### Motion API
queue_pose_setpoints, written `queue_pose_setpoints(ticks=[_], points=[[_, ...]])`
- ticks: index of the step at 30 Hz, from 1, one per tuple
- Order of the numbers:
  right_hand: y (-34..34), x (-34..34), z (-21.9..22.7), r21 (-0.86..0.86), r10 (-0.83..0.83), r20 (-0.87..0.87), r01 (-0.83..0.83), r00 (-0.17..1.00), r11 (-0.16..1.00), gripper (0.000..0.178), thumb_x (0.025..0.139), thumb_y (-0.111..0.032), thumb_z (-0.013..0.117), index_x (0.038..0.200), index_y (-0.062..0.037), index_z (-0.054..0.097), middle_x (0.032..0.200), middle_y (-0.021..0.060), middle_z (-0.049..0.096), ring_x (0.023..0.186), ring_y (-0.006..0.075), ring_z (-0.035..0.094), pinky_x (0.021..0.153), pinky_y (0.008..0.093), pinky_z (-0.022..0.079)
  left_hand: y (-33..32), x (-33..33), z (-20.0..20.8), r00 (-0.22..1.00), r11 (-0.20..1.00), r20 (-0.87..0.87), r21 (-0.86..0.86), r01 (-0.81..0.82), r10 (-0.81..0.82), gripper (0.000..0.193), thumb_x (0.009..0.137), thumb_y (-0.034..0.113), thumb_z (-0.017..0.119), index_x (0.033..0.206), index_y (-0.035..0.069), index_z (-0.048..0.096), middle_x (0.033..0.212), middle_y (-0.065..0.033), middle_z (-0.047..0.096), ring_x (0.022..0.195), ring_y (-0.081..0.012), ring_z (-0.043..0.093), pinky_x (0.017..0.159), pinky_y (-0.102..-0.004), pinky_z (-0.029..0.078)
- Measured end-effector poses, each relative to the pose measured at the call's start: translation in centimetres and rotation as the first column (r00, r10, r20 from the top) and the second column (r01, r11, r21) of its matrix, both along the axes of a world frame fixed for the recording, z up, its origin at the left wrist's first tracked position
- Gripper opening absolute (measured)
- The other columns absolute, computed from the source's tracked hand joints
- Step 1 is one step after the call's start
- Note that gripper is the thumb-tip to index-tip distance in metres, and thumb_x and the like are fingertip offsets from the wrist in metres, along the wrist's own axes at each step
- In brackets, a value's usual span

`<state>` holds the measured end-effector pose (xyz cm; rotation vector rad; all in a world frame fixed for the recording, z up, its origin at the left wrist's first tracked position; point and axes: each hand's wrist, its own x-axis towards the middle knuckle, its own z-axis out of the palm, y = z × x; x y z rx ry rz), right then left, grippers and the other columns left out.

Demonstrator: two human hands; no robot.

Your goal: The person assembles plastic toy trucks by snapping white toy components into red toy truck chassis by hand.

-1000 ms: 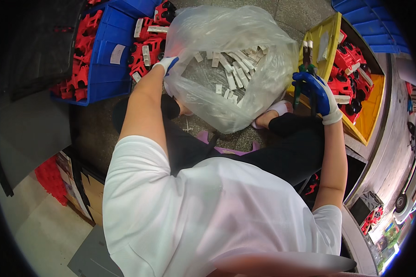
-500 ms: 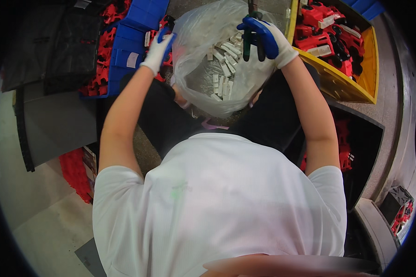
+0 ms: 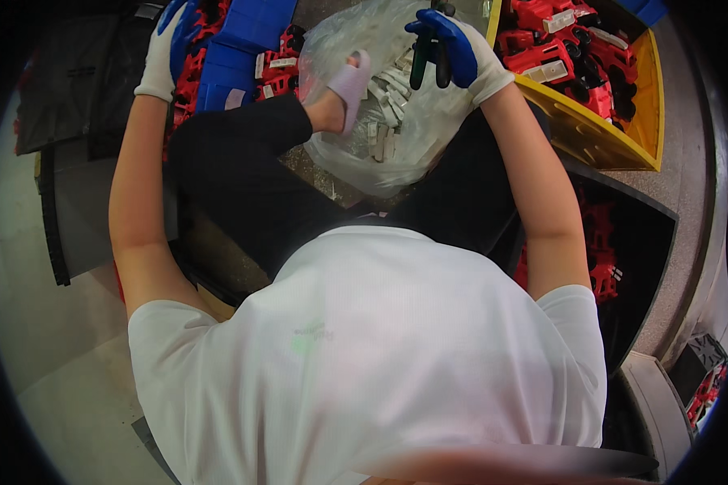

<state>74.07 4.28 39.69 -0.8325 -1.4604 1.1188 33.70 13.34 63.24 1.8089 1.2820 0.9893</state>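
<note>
Nearest us, below the white shirt, our two gloved arms run up toward twelve o'clock. At about one o'clock our right hand (image 3: 461, 50) is wrapped tight around the dark twin handles of a cutting tool (image 3: 429, 55), fingers fully curled with no gap showing, right at the upper edge of one clear plastic bag (image 3: 380, 137) of pale small parts that rests between our knees. At eleven o'clock our left hand (image 3: 166, 48) reaches well apart from the bag toward the blue bin (image 3: 247, 44); its fingers run past the picture's dark rim, so we cannot tell whether it is closed on anything. We judge the bag the weak point: with only the tool hand near its mouth and a slippered foot (image 3: 349, 85) pressed against its side, it could slump and spill parts, or the tool's tip could tear the thin film. Farther out we count one blue bin of red pieces at eleven and one yellow bin (image 3: 598, 141) of red pieces at two.
</note>
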Motion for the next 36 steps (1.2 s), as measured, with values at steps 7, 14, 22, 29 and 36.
queue_pose_setpoints(ticks=[7, 14, 22, 29, 36], points=[[-0.8, -0.5, 3.0, -0.281, -0.042, -0.153, -0.003, 0.987, 0.960, 0.033, 0.095, -0.028, 0.045, 0.112, -0.0042, 0.061, 0.092, 0.0102, 0.066, 0.065, 0.0195, 0.063, 0.060, 0.0302, 0.050, 0.3, 1.8, -5.3, 0.998, 0.935, 0.064, -0.352, 0.046, -0.025, 0.047, 0.096, 0.019, 0.051, 0.137, 0.001, 0.041, 0.133, -0.0150, 0.049, 0.119, -0.0269, 0.053, 0.100, -0.0386, 0.044], [-0.1, -0.5, 0.9, -0.298, 0.012, -0.252, -0.090, 0.968, 0.950, 0.036, 0.098, -0.030, 0.048, 0.124, -0.0062, 0.053, 0.118, 0.0093, 0.061, 0.099, 0.0194, 0.059, 0.088, 0.0316, 0.047, 1.8, 5.6, -15.0, 0.903, 0.942, -0.388, -0.331, 0.053, -0.187, 0.059, 0.083, 0.034, 0.070, 0.129, 0.003, 0.052, 0.102, -0.0046, 0.064, 0.086, -0.0096, 0.059, 0.073, -0.0230, 0.047], [-0.4, -1.1, 4.2, -0.330, -0.039, -0.159, -0.016, 0.987, 0.944, 0.037, 0.098, -0.025, 0.048, 0.127, -0.0021, 0.051, 0.117, 0.0119, 0.059, 0.107, 0.0225, 0.058, 0.096, 0.0343, 0.044, 0.9, 8.5, -35.2, 0.457, 0.890, -0.817, -0.443, -0.106, -0.352, 0.122, 0.064, 0.062, 0.073, 0.149, 0.006, 0.005, 0.152, -0.0257, 0.011, 0.138, -0.0469, 0.014, 0.109, -0.0579, 0.022], [1.4, -2.3, 5.2, -0.629, -0.144, 0.051, 0.143, 0.988, 0.764, 0.029, 0.092, -0.008, 0.044, 0.116, 0.0003, 0.058, 0.115, 0.0105, 0.060, 0.106, 0.0205, 0.058, 0.093, 0.0286, 0.043, 5.8, 7.8, -44.8, 0.217, 0.941, -0.939, -0.302, -0.150, -0.267, 0.123, 0.067, 0.059, 0.073, 0.150, 0.007, -0.001, 0.155, -0.0213, 0.002, 0.141, -0.0471, 0.003, 0.107, -0.0648, 0.016], [3.7, -2.4, 5.5, -0.778, -0.151, 0.152, 0.213, 0.977, 0.591, 0.031, 0.097, -0.025, 0.046, 0.111, -0.0021, 0.061, 0.121, 0.0104, 0.057, 0.118, 0.0206, 0.051, 0.098, 0.0325, 0.038, 20.3, 4.9, -48.0, 0.375, 0.866, -0.918, -0.287, -0.409, -0.128, 0.109, 0.075, 0.057, 0.066, 0.151, 0.013, 0.002, 0.157, -0.0164, 0.000, 0.141, -0.0460, 0.001, 0.105, -0.0672, 0.018]])
